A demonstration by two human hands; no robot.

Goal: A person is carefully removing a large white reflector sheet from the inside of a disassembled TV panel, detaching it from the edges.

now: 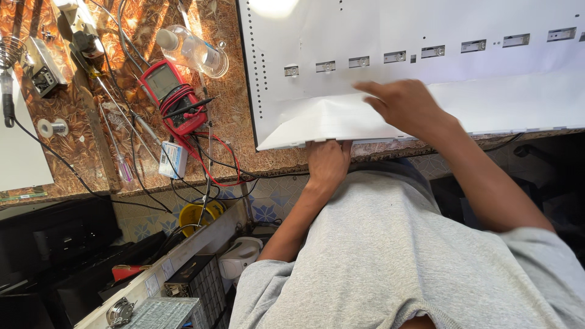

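A large white panel (426, 30) lies flat, its near edge at the bench's front rim, with a row of small rectangular cut-outs showing little round lenses across it and dotted holes down its left side. A white reflector sheet (329, 119) covers its near part, lifted slightly at the near-left corner, under the right fingers and just beyond the left fingertips

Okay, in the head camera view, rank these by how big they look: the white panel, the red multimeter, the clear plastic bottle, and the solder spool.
1. Large white flat panel, by far the biggest.
2. Red handheld multimeter and clear plastic bottle: they look alike in size, so I won't rank them.
3. Small grey solder spool, the smallest.
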